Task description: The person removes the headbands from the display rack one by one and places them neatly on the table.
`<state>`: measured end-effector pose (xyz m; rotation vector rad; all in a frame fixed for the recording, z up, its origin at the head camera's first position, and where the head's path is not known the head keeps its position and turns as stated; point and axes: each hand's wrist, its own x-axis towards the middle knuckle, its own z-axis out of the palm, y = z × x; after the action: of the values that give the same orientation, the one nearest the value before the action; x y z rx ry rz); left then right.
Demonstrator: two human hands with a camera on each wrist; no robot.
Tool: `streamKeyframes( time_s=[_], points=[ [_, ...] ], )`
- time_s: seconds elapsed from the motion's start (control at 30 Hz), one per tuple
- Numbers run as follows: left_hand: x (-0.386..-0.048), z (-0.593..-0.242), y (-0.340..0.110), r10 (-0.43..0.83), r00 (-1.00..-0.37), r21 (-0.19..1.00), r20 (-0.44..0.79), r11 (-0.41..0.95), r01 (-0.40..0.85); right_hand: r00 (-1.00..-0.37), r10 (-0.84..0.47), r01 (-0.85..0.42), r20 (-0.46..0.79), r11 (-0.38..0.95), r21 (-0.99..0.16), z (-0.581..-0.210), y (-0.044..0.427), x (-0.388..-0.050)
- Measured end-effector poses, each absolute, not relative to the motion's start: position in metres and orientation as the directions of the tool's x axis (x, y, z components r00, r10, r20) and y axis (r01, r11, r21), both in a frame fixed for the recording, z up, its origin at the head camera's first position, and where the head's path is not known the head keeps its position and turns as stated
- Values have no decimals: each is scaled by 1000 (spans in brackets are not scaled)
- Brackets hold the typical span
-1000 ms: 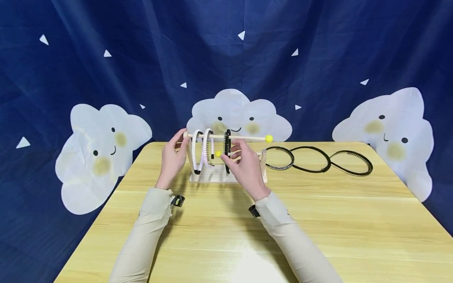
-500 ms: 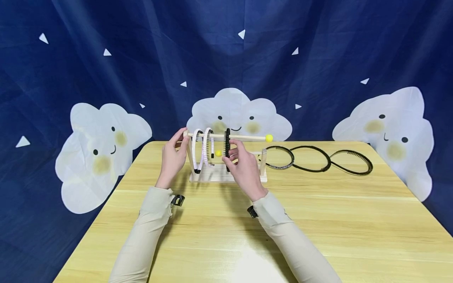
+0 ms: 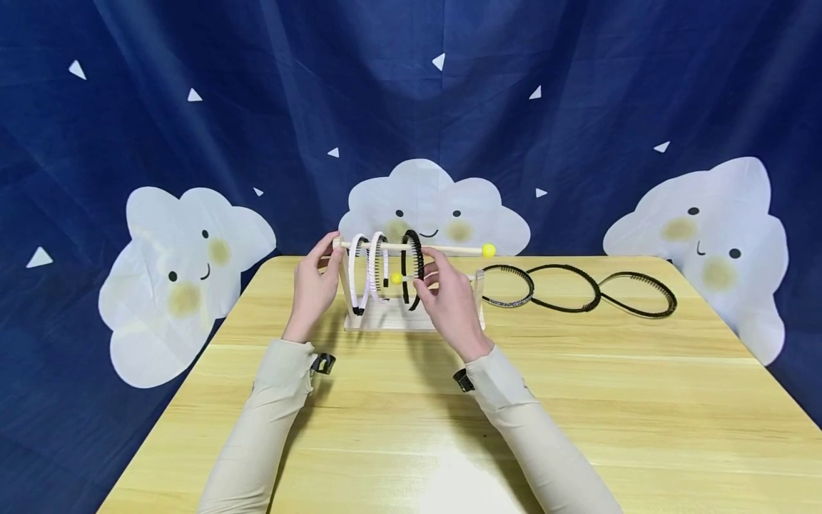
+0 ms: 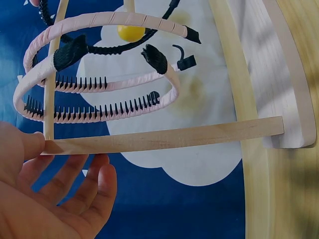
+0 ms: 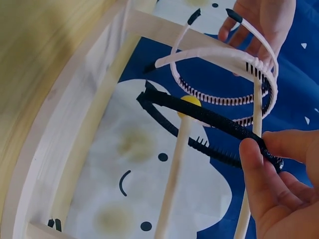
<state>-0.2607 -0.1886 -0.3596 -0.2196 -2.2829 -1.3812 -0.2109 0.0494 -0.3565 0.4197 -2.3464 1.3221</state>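
Note:
A wooden stand (image 3: 385, 325) with two horizontal rods tipped by yellow balls stands on the table. My left hand (image 3: 316, 285) holds the top of its left post (image 4: 164, 140), thumb on one side and fingers on the other. Two pale pink headbands (image 4: 124, 17) with black ends and comb teeth hang on the upper rod (image 3: 449, 250). To their right, a black toothed headband (image 5: 214, 118) hangs around the same rod. My right hand (image 3: 449, 303) pinches this black headband between thumb and fingers. The lower rod's yellow ball (image 3: 396, 278) shows within the black headband's loop.
Three dark headbands lie on the table right of the stand: one with a glittery band (image 3: 514, 305), a middle one (image 3: 565, 310) and a far right one (image 3: 648, 315). A blue curtain (image 3: 411, 86) with white clouds hangs behind the table (image 3: 359, 428).
The black headband has turned on the rod, from edge-on to slightly angled, with both ends now showing. My right hand shifts a little to the right. My left hand stays in place.

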Motion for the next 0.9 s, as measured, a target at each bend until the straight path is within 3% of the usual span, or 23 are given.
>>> streamKeyframes(
  time_s=[0.9],
  points=[
    [-260, -359, -189, -97, -877, 791, 470, 488, 370, -832, 62, -448, 552, 512, -733, -338, 82, -213]
  ],
)
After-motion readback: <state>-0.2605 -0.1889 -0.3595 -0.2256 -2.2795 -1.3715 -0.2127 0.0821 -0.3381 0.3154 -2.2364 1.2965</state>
